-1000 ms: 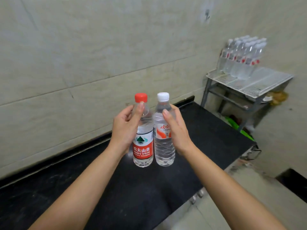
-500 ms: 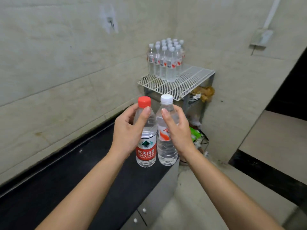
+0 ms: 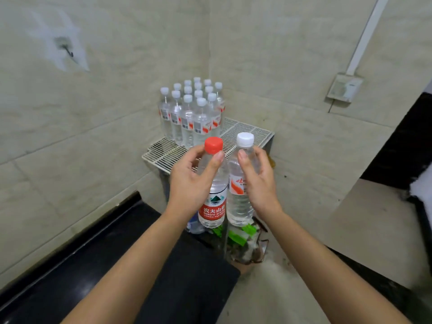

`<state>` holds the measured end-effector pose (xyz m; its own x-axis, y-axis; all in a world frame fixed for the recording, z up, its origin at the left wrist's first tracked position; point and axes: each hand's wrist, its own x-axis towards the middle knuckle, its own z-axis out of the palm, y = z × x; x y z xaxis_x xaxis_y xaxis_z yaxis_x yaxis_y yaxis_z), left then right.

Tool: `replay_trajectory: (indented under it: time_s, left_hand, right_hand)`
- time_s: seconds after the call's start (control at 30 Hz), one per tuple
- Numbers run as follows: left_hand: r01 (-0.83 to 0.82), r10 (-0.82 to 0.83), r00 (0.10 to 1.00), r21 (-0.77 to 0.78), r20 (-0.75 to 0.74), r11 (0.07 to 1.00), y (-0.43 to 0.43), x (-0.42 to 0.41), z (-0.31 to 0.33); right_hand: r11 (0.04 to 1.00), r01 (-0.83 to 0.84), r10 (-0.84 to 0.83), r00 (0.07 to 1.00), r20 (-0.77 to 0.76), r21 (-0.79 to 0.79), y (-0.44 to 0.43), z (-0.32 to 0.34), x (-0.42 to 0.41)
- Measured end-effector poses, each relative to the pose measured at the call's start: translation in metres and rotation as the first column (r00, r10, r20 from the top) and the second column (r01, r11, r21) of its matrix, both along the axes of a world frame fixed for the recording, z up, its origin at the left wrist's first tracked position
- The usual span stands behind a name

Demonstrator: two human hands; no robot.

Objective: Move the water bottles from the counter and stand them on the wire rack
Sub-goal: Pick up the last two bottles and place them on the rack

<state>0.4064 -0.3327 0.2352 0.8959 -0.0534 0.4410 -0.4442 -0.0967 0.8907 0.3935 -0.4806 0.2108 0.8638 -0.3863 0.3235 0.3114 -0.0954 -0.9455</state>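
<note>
Looks mostly done to me: a bunch of bottles [image 3: 191,118] already stands on the wire rack [image 3: 247,134], just past the fingers [image 3: 218,159]. The left hand [image 3: 191,185] is curled around the red-cap bottle [image 3: 213,206] and the right hand [image 3: 258,183] around the white-cap bottle [image 3: 238,206]. Neither is set down yet.

Clear glossy plastic bottles [image 3: 190,118]; white wire rack [image 3: 243,134].

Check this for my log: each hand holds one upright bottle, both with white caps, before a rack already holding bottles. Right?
Not both: the head view shows the left hand holding a red-capped bottle; only the right hand holds a white-capped bottle. The rest stands.
</note>
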Motion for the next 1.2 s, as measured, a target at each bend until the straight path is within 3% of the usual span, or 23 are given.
replay_trajectory:
  time_s: [0.23,0.67,0.8,0.93,1.07,1.2]
  left_hand:
    - [-0.004,0.000,0.999,0.099,0.040,0.995,-0.042,0.104,0.016]
    - [-0.219,0.227,0.972,0.123,-0.054,0.968,-0.113,0.229,-0.021]
    - [-0.356,0.364,0.929,0.105,-0.071,0.929,-0.158,0.267,-0.036]
    - [-0.452,0.464,0.883,0.134,-0.078,0.882,-0.194,0.308,-0.031]
    - [-0.552,0.567,0.818,0.147,-0.098,0.821,-0.221,0.336,-0.023]
    - [-0.587,0.621,0.781,0.260,-0.068,0.767,-0.230,0.356,-0.020]
  right_hand:
    - [0.998,0.015,-0.016,1.000,-0.005,-0.067,-0.042,0.017,0.096]
    - [0.973,-0.223,0.223,0.975,-0.002,-0.067,-0.115,-0.007,0.275]
    - [0.914,-0.382,0.387,0.922,0.004,-0.138,-0.153,-0.023,0.344]
    - [0.845,-0.530,0.531,0.848,-0.015,-0.070,-0.191,-0.024,0.401]
    - [0.826,-0.553,0.557,0.831,0.004,-0.106,-0.210,-0.022,0.455]
    - [0.819,-0.566,0.571,0.821,0.030,-0.090,-0.218,-0.026,0.488]
